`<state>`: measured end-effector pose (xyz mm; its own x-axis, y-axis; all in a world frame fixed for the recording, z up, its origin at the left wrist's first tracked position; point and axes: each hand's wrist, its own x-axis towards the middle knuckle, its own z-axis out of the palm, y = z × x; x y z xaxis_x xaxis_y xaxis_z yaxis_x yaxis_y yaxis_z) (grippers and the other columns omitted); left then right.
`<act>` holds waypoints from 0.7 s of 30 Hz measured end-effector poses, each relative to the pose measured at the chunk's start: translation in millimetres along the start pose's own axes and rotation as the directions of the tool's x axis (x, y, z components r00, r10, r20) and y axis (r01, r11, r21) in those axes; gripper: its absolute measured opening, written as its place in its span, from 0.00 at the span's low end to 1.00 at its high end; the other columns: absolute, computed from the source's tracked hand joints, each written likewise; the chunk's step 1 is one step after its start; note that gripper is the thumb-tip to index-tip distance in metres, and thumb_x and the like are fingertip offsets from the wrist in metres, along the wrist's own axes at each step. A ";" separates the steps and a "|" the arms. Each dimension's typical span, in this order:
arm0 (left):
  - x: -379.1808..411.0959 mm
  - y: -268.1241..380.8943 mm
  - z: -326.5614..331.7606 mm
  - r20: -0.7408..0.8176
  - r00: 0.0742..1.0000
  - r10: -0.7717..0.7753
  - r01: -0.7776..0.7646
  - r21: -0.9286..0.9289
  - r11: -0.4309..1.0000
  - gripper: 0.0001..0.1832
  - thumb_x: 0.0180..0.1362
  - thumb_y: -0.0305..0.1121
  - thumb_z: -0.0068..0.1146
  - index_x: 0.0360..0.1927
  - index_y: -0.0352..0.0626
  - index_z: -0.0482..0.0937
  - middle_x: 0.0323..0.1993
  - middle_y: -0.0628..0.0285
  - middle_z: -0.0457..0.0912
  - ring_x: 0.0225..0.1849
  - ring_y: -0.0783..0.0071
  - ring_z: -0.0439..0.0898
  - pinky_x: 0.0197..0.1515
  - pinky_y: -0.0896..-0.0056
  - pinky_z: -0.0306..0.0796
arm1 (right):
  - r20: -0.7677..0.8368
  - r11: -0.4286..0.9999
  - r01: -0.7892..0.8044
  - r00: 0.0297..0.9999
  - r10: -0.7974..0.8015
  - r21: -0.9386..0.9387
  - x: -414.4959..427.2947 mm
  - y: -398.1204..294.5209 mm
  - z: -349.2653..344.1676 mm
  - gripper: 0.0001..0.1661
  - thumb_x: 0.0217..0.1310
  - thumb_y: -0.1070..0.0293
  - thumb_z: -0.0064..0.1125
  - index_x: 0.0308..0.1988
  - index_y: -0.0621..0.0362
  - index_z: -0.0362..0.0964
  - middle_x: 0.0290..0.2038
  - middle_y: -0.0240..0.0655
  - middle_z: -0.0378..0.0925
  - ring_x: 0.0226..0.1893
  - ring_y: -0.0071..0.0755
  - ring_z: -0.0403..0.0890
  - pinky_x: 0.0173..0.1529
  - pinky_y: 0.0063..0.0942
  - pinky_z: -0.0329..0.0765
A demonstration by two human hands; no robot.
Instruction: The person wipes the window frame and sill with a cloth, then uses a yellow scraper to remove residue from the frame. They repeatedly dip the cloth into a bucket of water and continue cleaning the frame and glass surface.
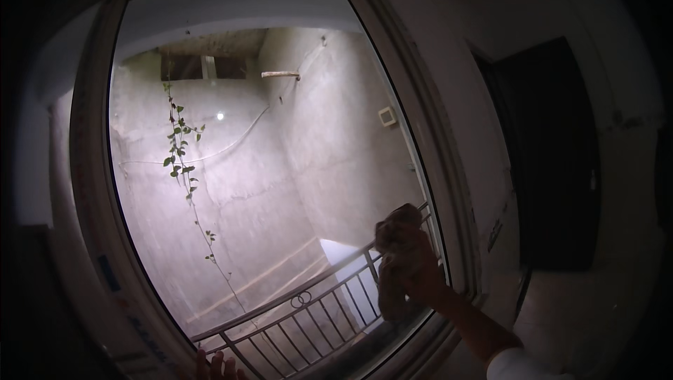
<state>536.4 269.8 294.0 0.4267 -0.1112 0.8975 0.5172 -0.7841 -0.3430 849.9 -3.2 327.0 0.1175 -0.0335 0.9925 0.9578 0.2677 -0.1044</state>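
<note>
A large window pane in a wide frame stands before me. My right hand presses a bunched cloth against the glass, low on the right side of the pane. Part of the cloth hangs below the fingers. At the bottom left corner of the glass, the fingers of my left hand point upward, slightly apart, with nothing seen in them. The rest of that hand lies below the picture's edge.
Beyond the glass are a metal railing, a hanging vine and a bare wall with a loose cable. A dark door stands to the right, past a strip of white wall.
</note>
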 end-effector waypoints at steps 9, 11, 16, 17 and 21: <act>-8.1 -20.3 10.0 0.133 0.948 0.289 -0.312 0.571 0.760 0.08 0.65 0.38 0.56 0.43 0.51 0.82 0.53 0.66 0.82 0.66 0.55 0.74 0.71 0.24 0.50 | 0.399 0.955 0.215 0.909 -0.120 -0.203 0.5 -41.1 15.1 0.36 0.57 0.74 0.68 0.64 0.57 0.64 0.62 0.44 0.70 0.65 0.41 0.71 0.68 0.37 0.68; -12.3 -28.2 13.4 0.258 0.881 0.397 -0.445 0.737 0.509 0.07 0.64 0.37 0.57 0.43 0.50 0.82 0.53 0.66 0.82 0.66 0.56 0.74 0.71 0.24 0.50 | 0.381 0.990 0.140 0.915 -0.134 0.010 4.2 -36.4 20.5 0.37 0.56 0.79 0.69 0.63 0.58 0.62 0.60 0.44 0.72 0.64 0.42 0.72 0.68 0.38 0.67; -22.1 -32.7 22.1 0.247 0.885 0.394 -0.444 0.701 0.558 0.09 0.62 0.36 0.57 0.44 0.49 0.80 0.53 0.65 0.82 0.66 0.57 0.74 0.71 0.24 0.51 | 0.203 0.990 -0.016 0.979 -0.013 0.143 2.8 -51.9 36.3 0.31 0.61 0.74 0.65 0.62 0.60 0.62 0.58 0.45 0.75 0.61 0.44 0.75 0.67 0.38 0.69; -24.8 -34.8 22.4 0.239 0.891 0.386 -0.435 0.692 0.576 0.10 0.62 0.35 0.57 0.45 0.49 0.80 0.53 0.65 0.82 0.66 0.57 0.73 0.71 0.24 0.51 | 0.241 0.998 -0.016 0.971 -0.001 0.068 10.0 -66.1 34.4 0.29 0.63 0.72 0.64 0.61 0.60 0.63 0.58 0.45 0.75 0.61 0.45 0.76 0.67 0.38 0.69; -27.3 -32.7 18.0 0.057 0.962 0.268 -0.266 0.429 0.864 0.12 0.61 0.35 0.57 0.47 0.49 0.80 0.54 0.65 0.81 0.67 0.57 0.72 0.70 0.25 0.53 | 0.349 0.965 0.167 0.933 -0.088 -0.204 15.5 -62.8 35.1 0.27 0.67 0.65 0.60 0.61 0.61 0.64 0.58 0.47 0.75 0.56 0.47 0.79 0.64 0.37 0.73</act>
<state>521.2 309.4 275.8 0.5910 -0.2820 0.7558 0.6513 -0.3860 -0.6533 782.4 13.2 351.2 -0.0659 0.2813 0.9573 0.9971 0.0559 0.0523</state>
